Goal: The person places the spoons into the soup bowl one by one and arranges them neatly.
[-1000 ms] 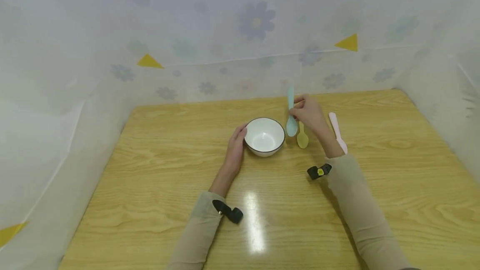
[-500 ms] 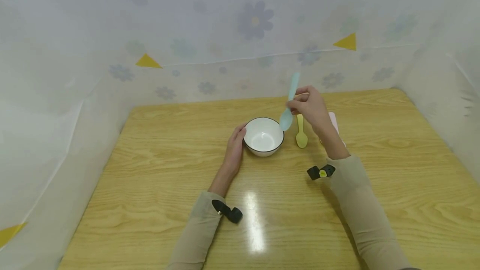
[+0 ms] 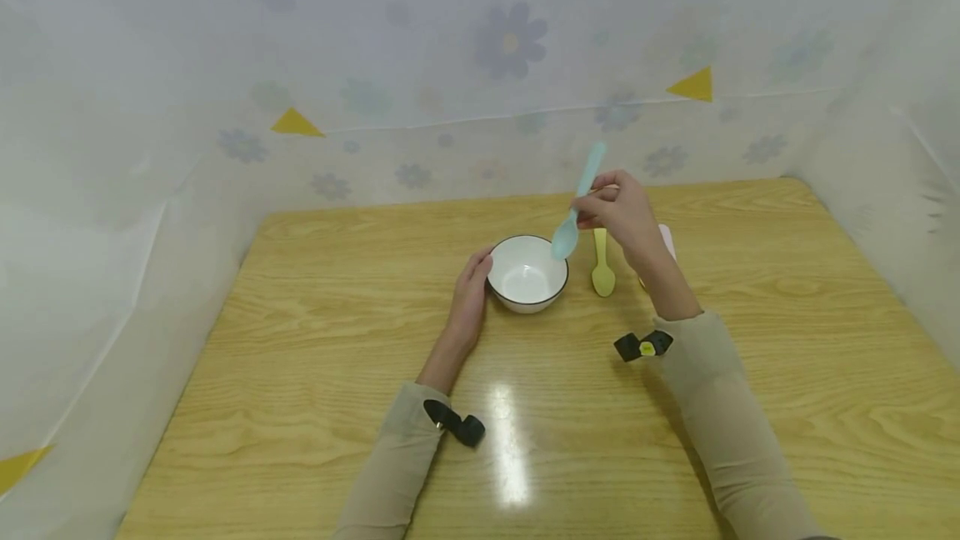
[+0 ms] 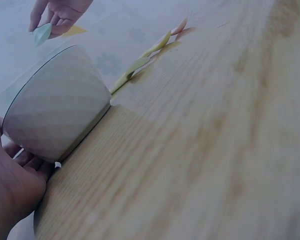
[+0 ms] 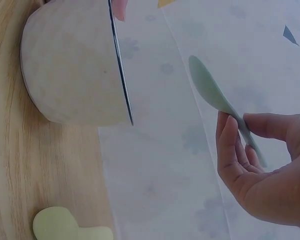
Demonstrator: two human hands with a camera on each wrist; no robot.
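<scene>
My right hand [image 3: 622,215] pinches the thin handle of a smooth pale-blue plastic spoon [image 3: 573,205], thumb against curled fingers [image 5: 230,150], its oval scoop tilted down over the right rim of the bowl [image 3: 527,272]. That bowl is glossy white with a dark rim line, round, sitting on the grained wooden table [image 3: 315,340]. My left hand [image 3: 468,298] rests against its left wall, fingers fairly straight, I think. Just right lie a yellow-green spoon [image 3: 602,265] and a pink spoon [image 3: 666,237], partly hidden behind my wrist.
</scene>
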